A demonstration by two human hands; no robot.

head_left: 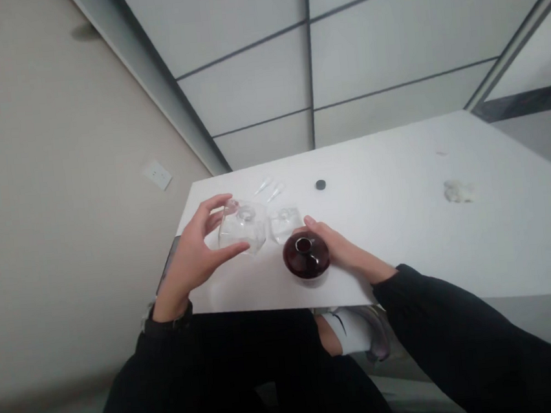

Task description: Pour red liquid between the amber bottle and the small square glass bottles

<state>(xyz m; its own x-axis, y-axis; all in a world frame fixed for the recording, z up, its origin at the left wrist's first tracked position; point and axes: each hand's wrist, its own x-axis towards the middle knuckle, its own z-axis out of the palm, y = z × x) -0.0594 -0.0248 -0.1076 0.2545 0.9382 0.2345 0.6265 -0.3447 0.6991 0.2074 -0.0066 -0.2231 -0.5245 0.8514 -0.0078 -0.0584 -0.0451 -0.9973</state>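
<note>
My left hand (198, 240) curves round a clear, angular glass bottle (241, 229), thumb on its near side and fingers on its far side. Beside it stands a second, smaller clear bottle (286, 226), partly behind my right hand. In my right hand (332, 243) is a squat, round, dark red-brown bottle (304, 259) with an open mouth at the top. The fingers grip its right and far side; part of them is hidden behind it. Two clear plastic droppers (275, 192) lie just beyond the clear bottles. A small dark round cap (321, 184) sits farther back.
The white table (394, 221) runs to the right, with a crumpled whitish scrap (458, 191) on it. White panelled doors (255, 91) rise behind the table. At the left is a wall with a power socket (158, 175). My legs are under the table's near edge.
</note>
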